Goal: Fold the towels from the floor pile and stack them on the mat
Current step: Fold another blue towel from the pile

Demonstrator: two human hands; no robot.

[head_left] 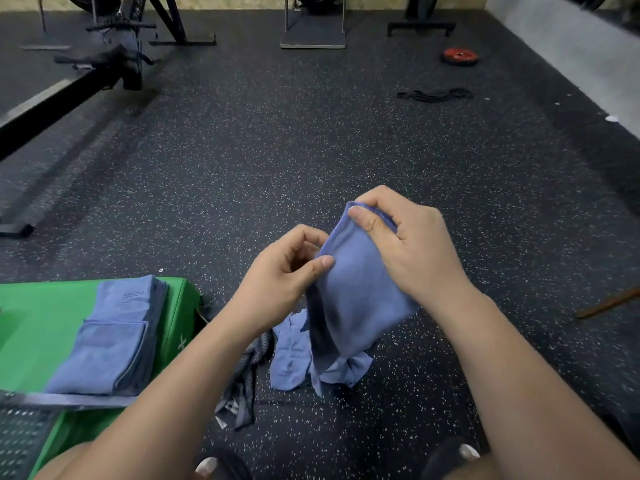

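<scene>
right grip (408, 244): pinches the top corner of the blue towel (356, 299)
left grip (287, 271): pinches the towel's edge, just below the right grip
blue towel: hangs beneath both grips
floor pile (294, 358): under the hanging towel
folded stack (114, 337): left of the left grip, on the green mat (34, 327)

Towel stack (104, 344) on mat (31, 327) at left, floor pile (291, 355) right of mat

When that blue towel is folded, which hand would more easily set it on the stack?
Probably the left hand. It pinches the edge of the blue towel, and the stack on the green mat lies on its side. The right hand, gripping the towel's top, would have to reach across.
</scene>
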